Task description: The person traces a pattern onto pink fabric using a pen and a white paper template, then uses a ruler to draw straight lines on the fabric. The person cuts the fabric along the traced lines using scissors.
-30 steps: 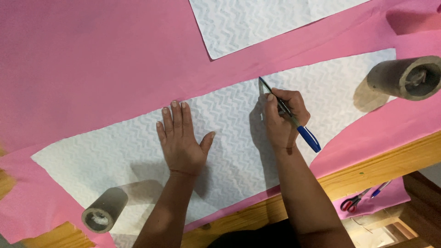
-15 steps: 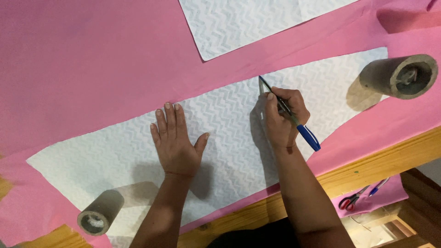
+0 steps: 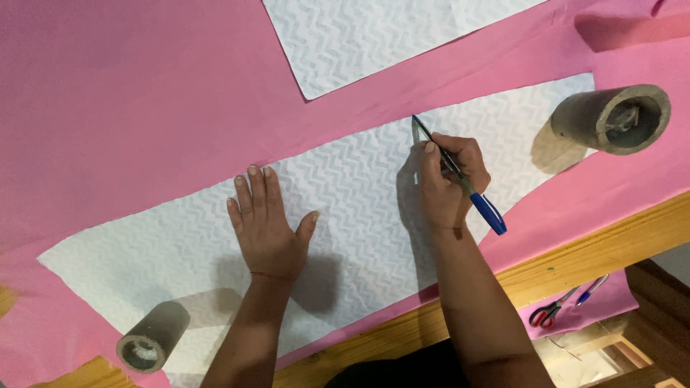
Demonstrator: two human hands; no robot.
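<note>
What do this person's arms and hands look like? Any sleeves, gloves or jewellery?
Both forearms are bare as far as the picture shows, with no sleeves in view. The left hand and right hand wear no gloves, and no rings or watch can be seen. A thin reddish thread circles the left wrist. The fingernails are short and unpainted.

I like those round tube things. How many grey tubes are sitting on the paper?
2. One grey tube lies at the far right end of the white paper pattern. The other grey tube lies at its near-left end. None seems hidden.
</note>
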